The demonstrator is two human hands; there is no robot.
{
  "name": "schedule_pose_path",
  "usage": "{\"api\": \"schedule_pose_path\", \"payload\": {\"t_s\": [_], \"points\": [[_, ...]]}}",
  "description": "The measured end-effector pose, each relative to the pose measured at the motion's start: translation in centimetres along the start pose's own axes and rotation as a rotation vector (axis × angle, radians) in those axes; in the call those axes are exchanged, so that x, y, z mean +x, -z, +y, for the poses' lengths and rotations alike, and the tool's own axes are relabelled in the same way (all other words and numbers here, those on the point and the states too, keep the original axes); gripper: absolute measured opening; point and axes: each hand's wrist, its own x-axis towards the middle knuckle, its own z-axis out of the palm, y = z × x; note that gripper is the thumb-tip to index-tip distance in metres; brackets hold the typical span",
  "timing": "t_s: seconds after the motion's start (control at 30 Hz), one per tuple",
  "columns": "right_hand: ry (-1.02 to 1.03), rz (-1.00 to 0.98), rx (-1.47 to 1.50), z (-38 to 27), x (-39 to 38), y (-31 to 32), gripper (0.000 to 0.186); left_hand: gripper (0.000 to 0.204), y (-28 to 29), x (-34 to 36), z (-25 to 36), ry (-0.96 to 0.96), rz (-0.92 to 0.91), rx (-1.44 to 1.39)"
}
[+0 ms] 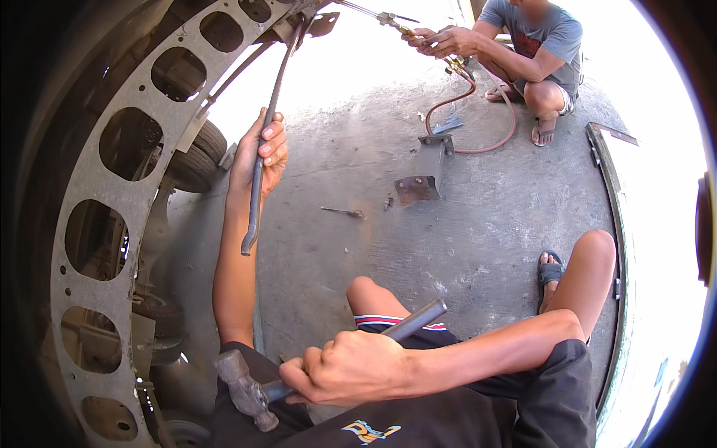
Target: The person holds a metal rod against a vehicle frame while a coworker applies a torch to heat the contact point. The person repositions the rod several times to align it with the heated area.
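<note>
My left hand is raised and wrapped round a long dark pry bar. The bar's upper end meets a metal bracket by the top of a perforated metal beam; its bent lower end hangs free below my fist. Across my lap, my right hand grips a hammer by its metal handle. The hammer's head points left, and the handle's end sticks out to the right, up past my wrist. The hammer is apart from the bar.
Ahead, a crouching person holds a cutting torch with red hoses trailing on the concrete. A bracketed metal piece and a screwdriver-like tool lie on the floor. Tyres show behind the beam; a metal frame edge runs along the right.
</note>
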Motion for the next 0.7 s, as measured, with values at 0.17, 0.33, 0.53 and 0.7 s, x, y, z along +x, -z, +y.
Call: {"api": "schedule_pose_path", "payload": {"t_s": [0.17, 0.33, 0.53, 0.7], "points": [[-0.142, -0.105, 0.050, 3.2, 1.5, 1.5, 0.047, 0.028, -0.4, -0.2, 0.4, -0.053, 0.064, 0.076], [-0.002, -0.061, -0.111, 0.5, 0.4, -1.7, 0.044, 0.030, 0.2, -0.1, -0.4, -0.041, 0.097, 0.064], [-0.540, -0.059, 0.043, 9.0, 2.8, 1.2, 0.053, 0.030, -0.8, 1.7, -0.6, 0.022, 0.033, 0.019], [-0.525, -0.018, -0.025, 7.7, -1.3, 1.6, 0.042, 0.031, -2.3, 1.8, 0.8, 0.018, 0.030, 0.093]]}}
